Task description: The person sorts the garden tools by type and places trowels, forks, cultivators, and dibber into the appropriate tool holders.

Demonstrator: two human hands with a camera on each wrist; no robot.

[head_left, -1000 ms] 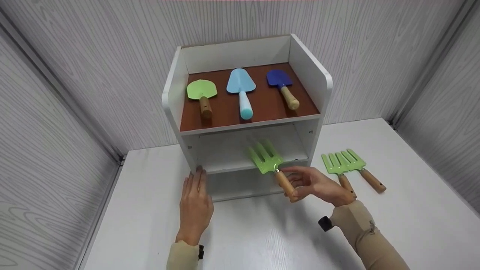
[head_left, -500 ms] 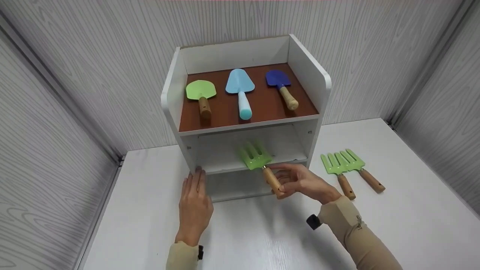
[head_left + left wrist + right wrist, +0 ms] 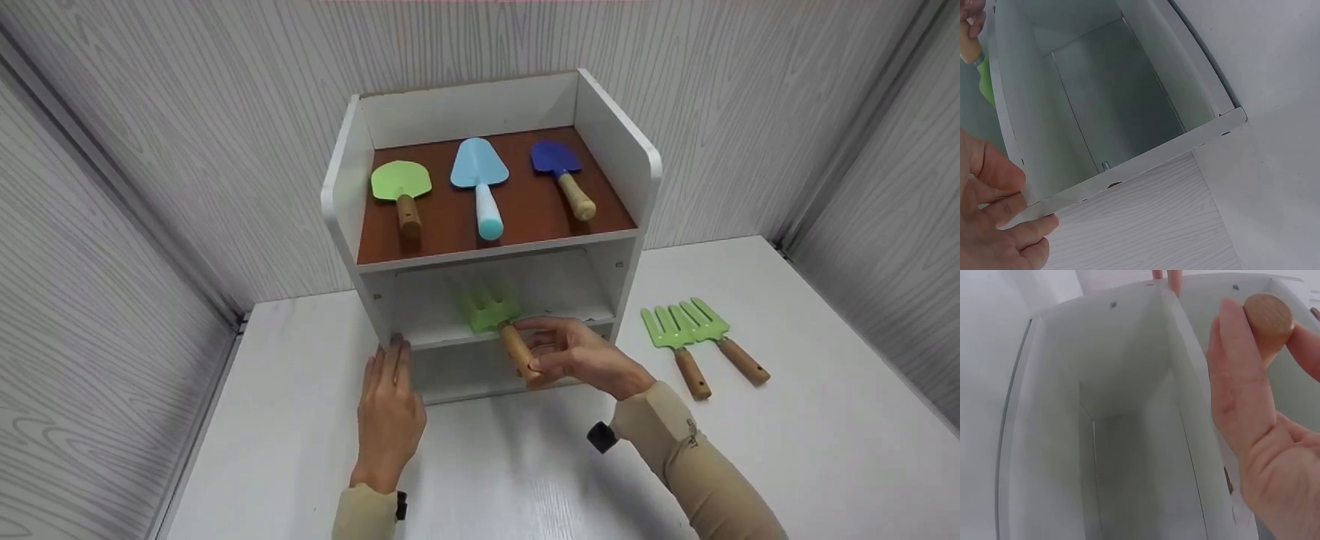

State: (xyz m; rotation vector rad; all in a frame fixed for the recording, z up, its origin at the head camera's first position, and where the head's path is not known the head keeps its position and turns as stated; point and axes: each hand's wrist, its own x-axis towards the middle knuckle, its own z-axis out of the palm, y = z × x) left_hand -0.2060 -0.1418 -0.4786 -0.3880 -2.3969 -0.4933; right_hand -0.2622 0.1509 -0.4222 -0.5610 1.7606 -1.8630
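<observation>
A white shelf unit [image 3: 491,251] stands on the table. My right hand [image 3: 589,356] holds a green hand fork [image 3: 491,311] by its wooden handle, pinched between thumb and fingers. The tines point into the middle compartment, over its floor, and the handle slopes out toward me. In the right wrist view the handle's round end [image 3: 1268,316] shows between the fingers. My left hand [image 3: 390,416] rests against the unit's left side panel, fingers straight in the head view. In the left wrist view its fingertips [image 3: 1044,225] touch the panel's edge.
On the brown top lie a green trowel [image 3: 403,181], a light blue trowel [image 3: 480,166] and a dark blue trowel [image 3: 556,157]. Two more green hand forks [image 3: 690,365] [image 3: 742,360] lie on the white table [image 3: 787,465] at right, tines overlapping. Wood-grain walls [image 3: 225,112] enclose the back and sides.
My right hand has carried the hand fork left and farther into the middle compartment. The left hand has stayed at the side panel.
</observation>
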